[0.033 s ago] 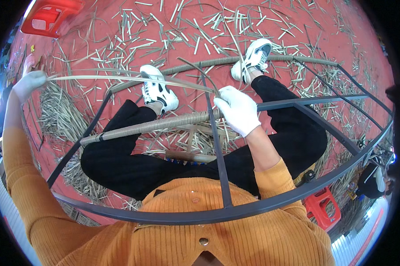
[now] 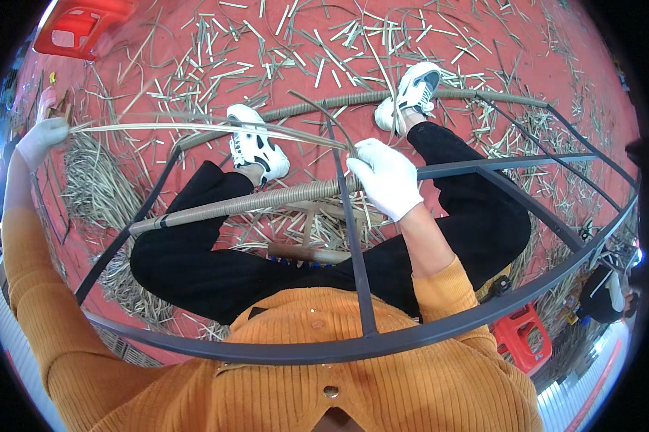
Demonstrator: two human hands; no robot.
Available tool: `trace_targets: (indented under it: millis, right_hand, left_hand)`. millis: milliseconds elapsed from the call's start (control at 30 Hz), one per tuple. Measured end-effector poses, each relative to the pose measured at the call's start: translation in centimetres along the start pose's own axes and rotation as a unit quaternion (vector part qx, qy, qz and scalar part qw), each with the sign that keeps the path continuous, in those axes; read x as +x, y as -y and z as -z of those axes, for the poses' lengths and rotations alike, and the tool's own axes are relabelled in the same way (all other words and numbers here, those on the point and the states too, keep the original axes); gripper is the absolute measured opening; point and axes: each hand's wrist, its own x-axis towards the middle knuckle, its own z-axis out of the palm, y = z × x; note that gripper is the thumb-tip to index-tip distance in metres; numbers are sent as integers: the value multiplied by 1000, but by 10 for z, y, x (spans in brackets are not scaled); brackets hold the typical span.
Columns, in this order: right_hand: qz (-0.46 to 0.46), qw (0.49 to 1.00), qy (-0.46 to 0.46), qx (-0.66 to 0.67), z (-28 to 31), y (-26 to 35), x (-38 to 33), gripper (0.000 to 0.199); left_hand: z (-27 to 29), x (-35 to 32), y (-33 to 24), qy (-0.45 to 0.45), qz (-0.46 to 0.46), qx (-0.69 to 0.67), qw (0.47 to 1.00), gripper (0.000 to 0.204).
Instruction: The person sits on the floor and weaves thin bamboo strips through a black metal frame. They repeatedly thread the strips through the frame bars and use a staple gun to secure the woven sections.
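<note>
A dark metal frame [image 2: 439,333] of curved and straight bars lies across my lap. Its middle bar [image 2: 260,201] is wound with tan strip up to about where it meets a cross bar. My right hand [image 2: 386,178], in a white glove, closes round this middle bar and pins the strips at the end of the winding. From there long pale rattan-like strips [image 2: 195,127] stretch to the far left. My left hand [image 2: 44,140], also gloved in white, is closed on their other ends. The fingertips of my right hand are partly hidden.
Short cut strips [image 2: 324,61] litter the red floor [image 2: 173,43]. A heap of long strips [image 2: 98,176] lies at left. Red plastic stools [image 2: 80,32] [image 2: 524,338] stand at upper left and lower right. My shoes [image 2: 256,147] rest near the wound far bar [image 2: 310,108].
My left hand has moved slightly left and down, drawing the strips with it. My right hand and the frame stay in place.
</note>
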Motion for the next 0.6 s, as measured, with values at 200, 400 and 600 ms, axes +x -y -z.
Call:
trace_targets:
  millis: [200,400,600]
  right_hand:
    - [18,1000,-15,-8,4,3,-3,23]
    - [6,999,-11,45,7,4,-6,24]
    - [1,999,22,36,7,-6,-5,25]
  left_hand:
    - [-41,111,-56,-365,73,333,867,50]
    - [-328,145,-296,91,-441,178,875,35]
    - [-319,77,-332,154,-388,138,898,39]
